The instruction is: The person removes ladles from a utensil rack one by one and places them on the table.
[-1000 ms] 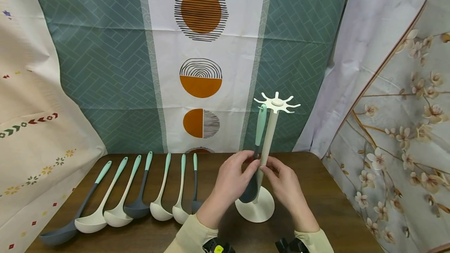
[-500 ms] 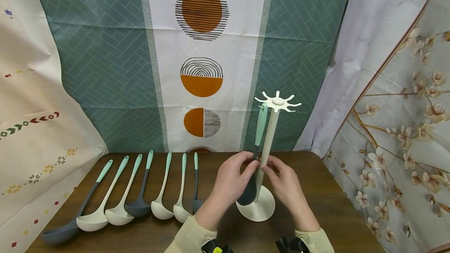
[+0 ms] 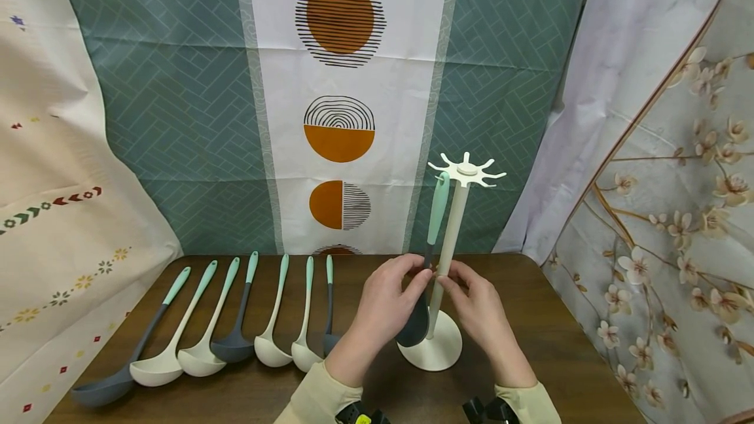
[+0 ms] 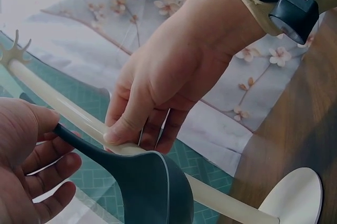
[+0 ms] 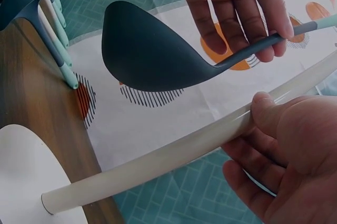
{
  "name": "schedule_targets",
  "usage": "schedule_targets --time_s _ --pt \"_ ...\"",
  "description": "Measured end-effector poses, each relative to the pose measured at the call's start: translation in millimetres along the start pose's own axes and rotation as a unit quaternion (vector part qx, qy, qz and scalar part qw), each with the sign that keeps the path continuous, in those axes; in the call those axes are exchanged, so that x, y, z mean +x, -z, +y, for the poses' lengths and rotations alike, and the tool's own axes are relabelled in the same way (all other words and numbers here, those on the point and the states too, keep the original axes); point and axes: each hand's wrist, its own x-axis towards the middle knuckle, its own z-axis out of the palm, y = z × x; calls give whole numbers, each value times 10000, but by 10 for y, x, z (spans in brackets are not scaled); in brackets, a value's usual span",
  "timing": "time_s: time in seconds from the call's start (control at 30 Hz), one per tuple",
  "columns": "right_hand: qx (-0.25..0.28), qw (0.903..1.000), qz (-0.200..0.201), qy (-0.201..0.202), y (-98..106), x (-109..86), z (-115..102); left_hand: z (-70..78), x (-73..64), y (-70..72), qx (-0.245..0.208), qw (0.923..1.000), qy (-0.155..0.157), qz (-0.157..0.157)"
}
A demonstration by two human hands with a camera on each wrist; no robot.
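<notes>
A dark grey ladle with a mint handle [image 3: 438, 211] stands upright beside a cream utensil stand [image 3: 453, 228], its handle top at one of the stand's hooks. My left hand [image 3: 389, 300] pinches the ladle's thin dark shaft between thumb and fingers. In the right wrist view the ladle's bowl [image 5: 147, 50] is apart from the pole. My right hand [image 3: 477, 303] grips the stand's pole around mid-height; the right wrist view shows its thumb on top of the pole [image 5: 158, 166]. Whether the handle's hole is fully over the hook is too small to tell.
On the brown table [image 3: 565, 371], left of the hands, several mint-handled ladles lie in a row, including a white ladle [image 3: 159, 368] and a grey ladle [image 3: 106, 388]. The stand's round base [image 3: 438, 355] rests on the table. A patterned cloth [image 3: 341, 214] hangs behind.
The ladle's bowl has swung slightly left, away from the pole. Both hands keep their hold, and the head view has shifted a little.
</notes>
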Motion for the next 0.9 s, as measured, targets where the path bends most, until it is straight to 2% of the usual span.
schedule_targets --time_s 0.53,0.9 --pt "0 9999 -28 151 4 -8 -1 16 -8 47 82 9998 -144 135" --pt "6 9999 7 143 0 -7 0 49 -35 100 -62 9996 -169 232"
